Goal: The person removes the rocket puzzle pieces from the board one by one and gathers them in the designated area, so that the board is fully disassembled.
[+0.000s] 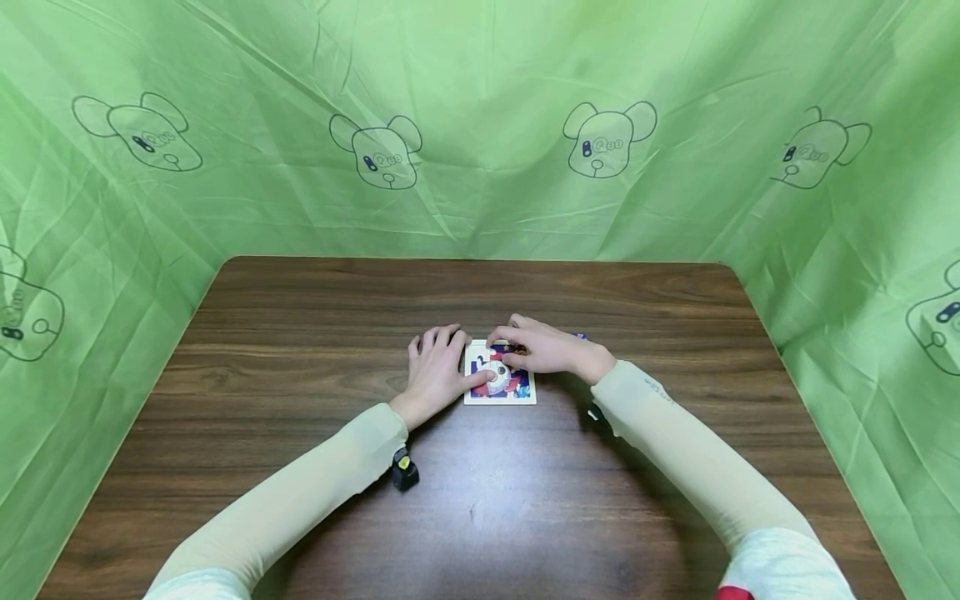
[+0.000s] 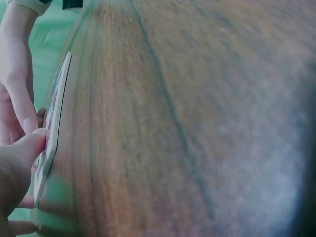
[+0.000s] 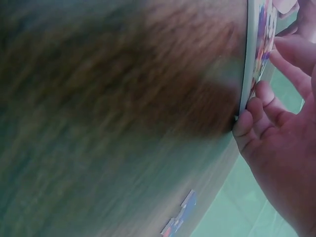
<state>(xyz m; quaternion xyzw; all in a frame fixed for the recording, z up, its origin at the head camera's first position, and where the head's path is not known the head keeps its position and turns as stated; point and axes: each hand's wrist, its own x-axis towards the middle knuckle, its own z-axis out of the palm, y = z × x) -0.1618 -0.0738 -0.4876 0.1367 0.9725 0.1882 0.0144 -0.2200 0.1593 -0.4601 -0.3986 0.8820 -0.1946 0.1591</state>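
Note:
A flat, white-bordered picture puzzle [image 1: 500, 399] lies on the table in front of both hands. My left hand [image 1: 437, 367] is at its left side, with the thumb reaching over the picture and pressing on it. The other left fingers are spread by the puzzle's left edge and the tabletop. From the upper right comes my right hand [image 1: 547, 346], bent over the puzzle with its index finger and thumb on the picture. In the right wrist view, its remaining fingertips [image 3: 243, 126] touch the puzzle's near edge. Part of the picture is hidden beneath the hands.
A small blue notched piece [image 3: 180, 217] lies on the table beyond the right hand, mostly hidden by that wrist in the head view. The brown wooden table [image 1: 480, 500] is enclosed by green cloth [image 1: 487, 192] with printed bear heads.

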